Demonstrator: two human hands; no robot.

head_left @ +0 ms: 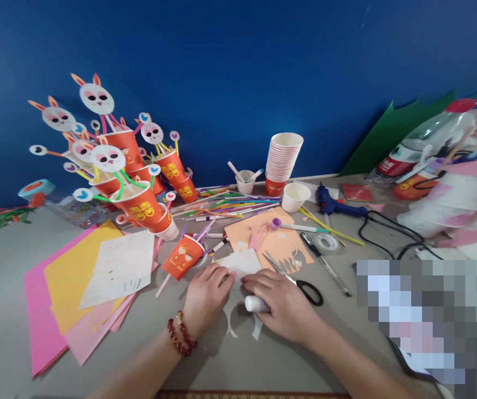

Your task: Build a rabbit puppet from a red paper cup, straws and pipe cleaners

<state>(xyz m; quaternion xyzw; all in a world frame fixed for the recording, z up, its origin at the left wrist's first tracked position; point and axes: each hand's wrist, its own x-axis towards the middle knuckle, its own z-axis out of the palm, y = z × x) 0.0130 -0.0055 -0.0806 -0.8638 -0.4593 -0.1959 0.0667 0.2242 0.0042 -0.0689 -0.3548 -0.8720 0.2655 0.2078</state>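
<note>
My left hand [208, 296], with a red bead bracelet [180, 335], is closed, its fingertips at the lower edge of a white paper sheet [242, 259]. A small pink spot [233, 274] shows at these fingertips; what they pinch is unclear. Close beside it, my right hand [282, 303] has a white glue stick [256, 303] tucked under its curled fingers. Curved white paper scraps [231, 324] lie beneath the hands. Black-handled scissors [309, 292] lie just right of my right hand. A purple cap [275, 224] stands on orange paper [238, 227].
Red cups with rabbit faces [138, 205] stand at the left back; another red cup [182, 257] lies tilted nearby. Coloured sheets [41, 327] lie left. Behind are straws [222, 208] and stacked cups [284, 158]. A blue glue gun [338, 206], cable and pen [325, 263] are right.
</note>
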